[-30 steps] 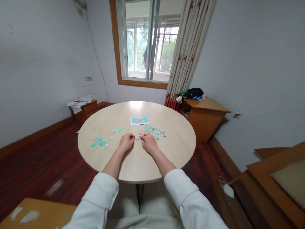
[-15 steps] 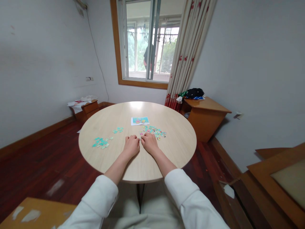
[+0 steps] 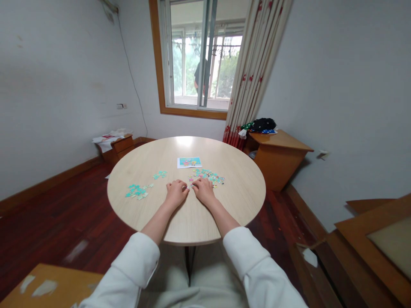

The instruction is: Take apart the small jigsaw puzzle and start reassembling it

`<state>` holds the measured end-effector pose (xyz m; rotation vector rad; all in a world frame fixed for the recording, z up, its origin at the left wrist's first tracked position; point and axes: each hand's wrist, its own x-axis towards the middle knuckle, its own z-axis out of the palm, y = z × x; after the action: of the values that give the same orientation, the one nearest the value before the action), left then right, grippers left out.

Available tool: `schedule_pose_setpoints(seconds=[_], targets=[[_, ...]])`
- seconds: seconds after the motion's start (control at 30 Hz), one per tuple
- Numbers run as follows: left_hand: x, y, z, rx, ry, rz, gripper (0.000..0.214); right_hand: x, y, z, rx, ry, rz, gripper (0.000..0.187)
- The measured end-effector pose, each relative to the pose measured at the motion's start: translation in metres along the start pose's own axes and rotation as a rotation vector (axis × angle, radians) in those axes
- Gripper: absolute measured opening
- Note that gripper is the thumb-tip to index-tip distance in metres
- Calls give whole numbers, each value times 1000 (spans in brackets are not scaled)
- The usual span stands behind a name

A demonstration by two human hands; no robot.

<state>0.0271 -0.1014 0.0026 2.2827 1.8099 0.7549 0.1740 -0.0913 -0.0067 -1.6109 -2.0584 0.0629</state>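
Note:
Close together over the round table (image 3: pixel 128 162), both my hands work at small jigsaw pieces. My left hand (image 3: pixel 176 193) is closed, thumb and forefinger pinching a pale puzzle piece (image 3: pixel 189 187). From the other side my right hand (image 3: pixel 203 191) curls its fingers down on the same spot, pinching a piece there; the fingers partly hide it. A loose heap of mixed pieces (image 3: pixel 210 174) spreads just beyond my right hand. Turquoise pieces (image 3: pixel 137 191) lie at the left, with a smaller group (image 3: pixel 159 175) nearer the middle.
A picture card (image 3: pixel 189 162) lies beyond my hands. Clothes (image 3: pixel 263 125) are piled on a wooden cabinet (image 3: pixel 282 158) at the right. A cardboard-coloured box or board (image 3: pixel 64 286) stands low at the left. Someone (image 3: pixel 199 77) is visible through the window.
My fingers have parted slightly, so the small pale piece between them shows more clearly. My right hand has shifted a little right. The heaps look the same.

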Motion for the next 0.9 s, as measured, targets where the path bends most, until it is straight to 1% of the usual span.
schedule_pose_setpoints(seconds=[0.17,0.3,0.5,0.73,0.9], targets=[[2,-6,2,-12,-11,-82,21,1,0,1,15,1,53,10],[2,-6,1,-18,-34,-102,23,2,2,4,7,-13,34,9],[3,-6,-2,4,-52,-164,21,0,3,4,-10,24,12,11],[2,-4,-6,-10,-62,-167,21,0,1,2,-4,14,48,14],[2,-6,-5,-27,-55,-173,19,0,1,2,56,21,13,10]])
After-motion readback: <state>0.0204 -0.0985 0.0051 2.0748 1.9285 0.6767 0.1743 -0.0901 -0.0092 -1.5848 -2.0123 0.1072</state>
